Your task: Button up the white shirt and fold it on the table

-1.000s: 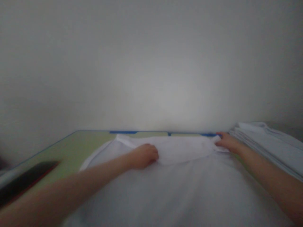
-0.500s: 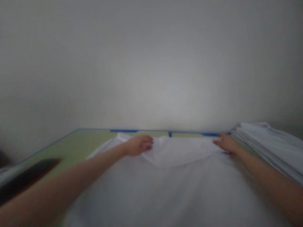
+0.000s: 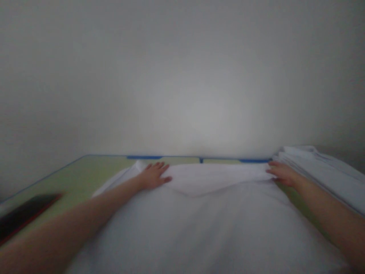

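Observation:
A large white cloth [image 3: 199, 224] is spread over a green table [image 3: 76, 179], with its far edge folded back toward me in a flap [image 3: 211, 177]. My left hand [image 3: 154, 175] lies flat on the flap's far left corner, fingers stretched out. At the flap's far right corner my right hand [image 3: 281, 173] holds the cloth's edge, fingers curled onto it. The picture is blurred.
A stack of folded white cloths [image 3: 319, 171] sits at the right of the table. A dark flat object with a red edge [image 3: 25, 213] lies at the left. Blue tape [image 3: 145, 157] marks the table's far edge against a plain wall.
My left hand slid left and away along the folded flap, opening from curled to flat. My right hand shifted a little right, drawing the fold straighter.

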Motion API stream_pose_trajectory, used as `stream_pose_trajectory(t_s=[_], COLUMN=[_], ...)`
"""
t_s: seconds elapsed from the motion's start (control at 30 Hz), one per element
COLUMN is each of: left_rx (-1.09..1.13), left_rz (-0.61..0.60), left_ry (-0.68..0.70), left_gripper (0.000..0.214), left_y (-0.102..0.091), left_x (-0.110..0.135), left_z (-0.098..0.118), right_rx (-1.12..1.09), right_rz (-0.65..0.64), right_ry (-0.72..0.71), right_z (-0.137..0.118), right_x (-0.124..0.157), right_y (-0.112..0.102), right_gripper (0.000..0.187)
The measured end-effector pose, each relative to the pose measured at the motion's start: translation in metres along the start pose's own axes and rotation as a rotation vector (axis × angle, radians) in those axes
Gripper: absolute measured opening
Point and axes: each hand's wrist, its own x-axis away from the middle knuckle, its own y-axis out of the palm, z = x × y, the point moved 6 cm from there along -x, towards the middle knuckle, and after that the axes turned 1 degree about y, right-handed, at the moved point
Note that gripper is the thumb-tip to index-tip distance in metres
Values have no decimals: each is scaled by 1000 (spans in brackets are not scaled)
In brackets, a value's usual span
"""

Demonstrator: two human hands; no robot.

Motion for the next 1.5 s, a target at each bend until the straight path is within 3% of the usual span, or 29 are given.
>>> stream_pose_trajectory(t_s=[0.13,0.27,0.33,0.4,0.5,0.6,0.77,0.9,1.13,1.27,1.37,1.5], left_rx=[-9,-35,-31,-15,-13,-38,-16,158,228,298,379,261], left_rz=[-19,33,35,3,-18,31,162,102,-3,-54,3,-30], left_ry=[-20,84,158,168,92,34,-104,-91,-24,-58,-118,-101], left_gripper=[93,97,92,87,85,81,61,48,47,41,41,37], left_y=[-5,-15,-15,-10,0,0,-26,-39,-35,-37,-47,-45], left_x=[0,1,3,6,13,18,14,8,16,23,23,14], left_z=[-9,-3,6,12,6,-17,-80,-111,-125,-129,-136,-132], right_rx=[221,414,482,528,562,573,561,574,501,444,335,297], right_rz=[101,181,112,27,-40,-74,-70,-85,-77,-128,-130,-195], right_ry=[27,-310,-466,-519,-486,-472,-498,-495,-567,-462,-350,-300], right_z=[3,-30,-36,-28,-6,8,5,2,-21,-38,-41,-40], right_x=[-5,-2,5,9,9,6,6,2,-11,-16,-20,-24], right_y=[-2,13,34,55,75,80,75,71,61,60,53,51], right_gripper=[50,51,55,61,69,75,73,70,55,46,43,38])
